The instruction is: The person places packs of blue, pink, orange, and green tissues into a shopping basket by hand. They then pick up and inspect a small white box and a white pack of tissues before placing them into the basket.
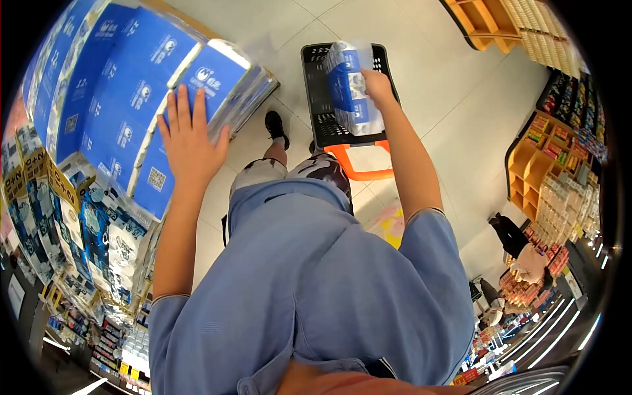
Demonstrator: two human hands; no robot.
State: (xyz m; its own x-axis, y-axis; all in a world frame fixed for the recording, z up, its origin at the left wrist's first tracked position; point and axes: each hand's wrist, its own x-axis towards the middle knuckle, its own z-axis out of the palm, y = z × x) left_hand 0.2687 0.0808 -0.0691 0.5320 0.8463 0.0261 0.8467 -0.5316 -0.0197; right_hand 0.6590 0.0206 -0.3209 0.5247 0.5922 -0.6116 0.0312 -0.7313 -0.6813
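Inside the shopping basket (pixel 318 76), gap along left wall; tissue pack (pixel 355 99) blocks middle and right, right hand (pixel 376 87) gripping it, forearm past right rim. Right of basket: open floor tiles (pixel 438 85) out to wooden shelving (pixel 520 178). Left of basket: floor strip, then tissue stack (pixel 135 85) as obstacle, left hand (pixel 191 141) flat against it. Near end: orange handle (pixel 347 172) juts out, black shoe (pixel 274 124) just left.

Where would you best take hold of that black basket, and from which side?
Probably by the outer bar of its orange handle, coming from the wearer's side: the open loop juts from the near end of the black basket toward the body. The right hand holds a blue pack, so the left hand, laid flat on the stacked packs, seems freer.
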